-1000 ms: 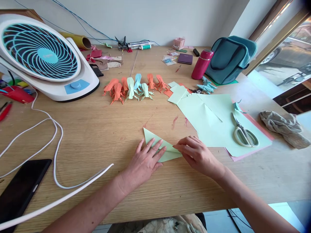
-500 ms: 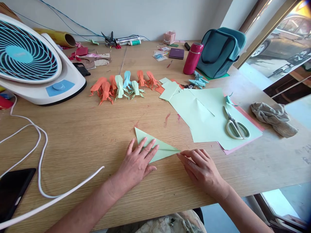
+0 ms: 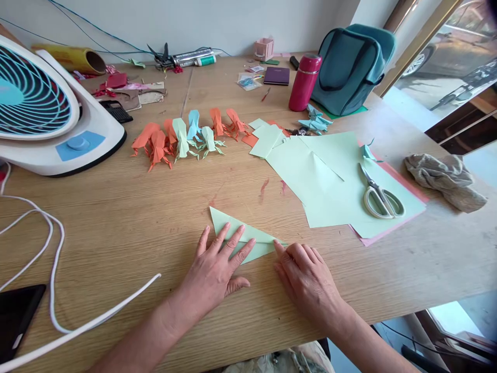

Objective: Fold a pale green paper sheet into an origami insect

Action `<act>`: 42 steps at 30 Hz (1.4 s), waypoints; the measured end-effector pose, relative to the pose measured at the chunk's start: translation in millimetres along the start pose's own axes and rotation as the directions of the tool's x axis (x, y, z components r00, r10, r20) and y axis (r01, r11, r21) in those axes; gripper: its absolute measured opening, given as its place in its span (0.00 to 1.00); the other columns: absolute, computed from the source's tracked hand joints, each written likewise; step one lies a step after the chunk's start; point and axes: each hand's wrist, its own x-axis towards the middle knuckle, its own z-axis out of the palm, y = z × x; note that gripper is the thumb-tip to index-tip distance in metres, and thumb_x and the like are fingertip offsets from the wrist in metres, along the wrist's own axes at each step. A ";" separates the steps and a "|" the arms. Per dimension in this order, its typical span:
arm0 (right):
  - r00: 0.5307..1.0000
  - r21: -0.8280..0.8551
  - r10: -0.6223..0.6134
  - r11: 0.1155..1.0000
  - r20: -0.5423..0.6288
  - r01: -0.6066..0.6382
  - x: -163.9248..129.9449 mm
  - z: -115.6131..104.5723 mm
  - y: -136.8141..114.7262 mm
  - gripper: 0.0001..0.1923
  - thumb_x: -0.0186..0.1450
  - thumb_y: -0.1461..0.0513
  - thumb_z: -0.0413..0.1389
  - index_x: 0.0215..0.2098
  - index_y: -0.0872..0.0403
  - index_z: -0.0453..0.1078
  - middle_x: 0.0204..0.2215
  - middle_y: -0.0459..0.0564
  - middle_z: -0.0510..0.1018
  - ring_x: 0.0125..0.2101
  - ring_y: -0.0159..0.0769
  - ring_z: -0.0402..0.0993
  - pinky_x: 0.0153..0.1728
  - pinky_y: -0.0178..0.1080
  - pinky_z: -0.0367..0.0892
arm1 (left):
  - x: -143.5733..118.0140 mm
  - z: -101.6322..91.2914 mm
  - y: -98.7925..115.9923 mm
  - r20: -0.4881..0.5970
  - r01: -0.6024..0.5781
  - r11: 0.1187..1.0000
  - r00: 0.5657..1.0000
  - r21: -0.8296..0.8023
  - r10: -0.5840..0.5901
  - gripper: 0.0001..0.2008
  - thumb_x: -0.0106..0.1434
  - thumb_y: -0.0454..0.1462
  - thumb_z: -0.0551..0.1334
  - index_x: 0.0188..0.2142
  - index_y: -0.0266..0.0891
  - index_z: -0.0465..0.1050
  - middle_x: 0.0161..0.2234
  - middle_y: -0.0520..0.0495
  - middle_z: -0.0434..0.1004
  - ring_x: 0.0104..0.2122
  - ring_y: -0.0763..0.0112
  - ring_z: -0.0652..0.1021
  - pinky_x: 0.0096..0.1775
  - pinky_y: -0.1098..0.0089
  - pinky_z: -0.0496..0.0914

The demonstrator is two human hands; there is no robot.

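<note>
So right now my left hand (image 3: 215, 269) is lying flat and open on the folded light-green paper triangle (image 3: 248, 239), fingers spread, pinning its left half to the counter (image 3: 128, 217). My right hand (image 3: 306, 280) is open too, palm down, with the fingertips touching the pointed right tip of the triangle, pressing rather than gripping anything.

The key bit: the triangle sits just ahead of both hands, near the front edge of the counter, and its long axis runs left to right with a slight downward slant toward the right. The wide end is up-left under my left fingers, the sharp point is at my right fingertips. Left hand covers more of it, so it's the closer one; the right only meets the tip.

Compared with half a second back, my right hand has slid in a touch to the left along the fold, and my head has swung, so everything sits a bit further left and lower in view. Left hand hasn't really budged on the paper.

Around it: a stack of green sheets (image 3: 330, 176) with scissors (image 3: 378, 194) on top off to the right, a row of folded orange, green and blue paper figures (image 3: 182, 137) further back, and the fan (image 3: 46, 114) at far left.
</note>
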 end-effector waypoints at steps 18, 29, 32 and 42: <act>0.999 0.003 0.049 0.999 -0.019 -0.049 -5.0 2.0 -0.6 0.17 0.72 0.66 0.49 0.58 0.61 0.65 0.31 0.52 0.71 0.30 0.40 0.64 0.32 0.42 0.59 | 6.3 -1.8 5.4 -0.076 -0.120 0.990 0.990 -0.073 0.115 0.45 0.66 0.61 0.47 0.67 0.26 0.55 0.67 0.30 0.57 0.67 0.50 0.57 0.66 0.53 0.50; 0.996 0.039 0.079 0.996 -0.037 -0.078 -6.7 4.7 0.4 0.18 0.73 0.65 0.47 0.59 0.57 0.64 0.30 0.51 0.70 0.29 0.39 0.64 0.32 0.42 0.58 | 9.1 -8.3 9.1 0.001 -0.091 0.995 0.996 -0.030 0.092 0.41 0.66 0.60 0.51 0.67 0.34 0.57 0.68 0.38 0.55 0.66 0.49 0.59 0.62 0.54 0.58; 0.997 0.051 0.069 0.996 -0.043 -0.067 -6.2 5.1 0.9 0.18 0.72 0.66 0.47 0.59 0.57 0.64 0.30 0.50 0.70 0.29 0.39 0.65 0.31 0.42 0.57 | 10.3 -9.4 10.9 0.016 -0.100 0.995 0.995 -0.005 0.100 0.41 0.65 0.62 0.50 0.67 0.35 0.59 0.68 0.41 0.55 0.65 0.47 0.58 0.61 0.53 0.57; 0.998 0.023 0.066 0.998 -0.015 -0.066 -7.1 4.4 2.0 0.16 0.72 0.66 0.47 0.57 0.58 0.66 0.30 0.52 0.71 0.30 0.39 0.65 0.32 0.42 0.57 | 15.8 -10.1 33.8 0.038 -0.006 0.999 0.999 0.033 0.005 0.44 0.61 0.64 0.53 0.68 0.43 0.55 0.69 0.42 0.55 0.64 0.36 0.57 0.59 0.42 0.56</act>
